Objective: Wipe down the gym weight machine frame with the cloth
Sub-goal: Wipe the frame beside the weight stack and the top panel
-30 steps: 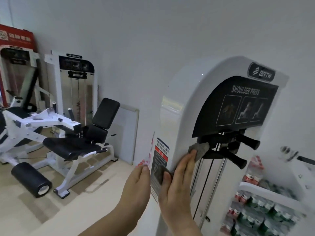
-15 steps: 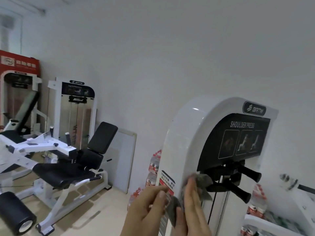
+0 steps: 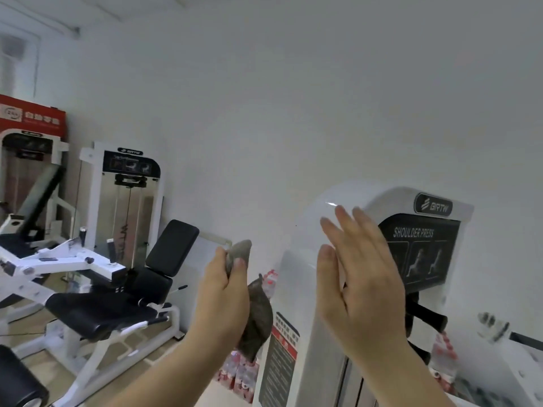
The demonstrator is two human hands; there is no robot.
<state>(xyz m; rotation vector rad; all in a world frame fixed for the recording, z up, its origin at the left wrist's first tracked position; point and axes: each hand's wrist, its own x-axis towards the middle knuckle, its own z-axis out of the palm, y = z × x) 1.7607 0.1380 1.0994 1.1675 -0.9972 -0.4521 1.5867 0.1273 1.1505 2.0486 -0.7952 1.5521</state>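
The white shoulder press machine frame [image 3: 302, 277] rises at the right, with a black "SHOULDER PRESS" panel and a warning label on its side. My left hand [image 3: 224, 298] is raised just left of the frame, pinching a dark grey cloth [image 3: 257, 321] that hangs down from its fingers, clear of the frame. My right hand [image 3: 361, 283] is held up flat with fingers spread, in front of the frame's curved upper edge; I cannot tell whether it touches the frame.
A white leg machine with black seat [image 3: 97, 312] and backrest stands at the left. Behind it a weight stack tower [image 3: 126, 207] and a red-topped cabinet [image 3: 29, 116] line the wall. Packs of bottled water [image 3: 241, 374] sit on the floor beside the frame.
The cloth passed from under my right hand on the frame into my left hand, which lifted it away. My right hand rose to the frame's upper curve. The view tilted upward.
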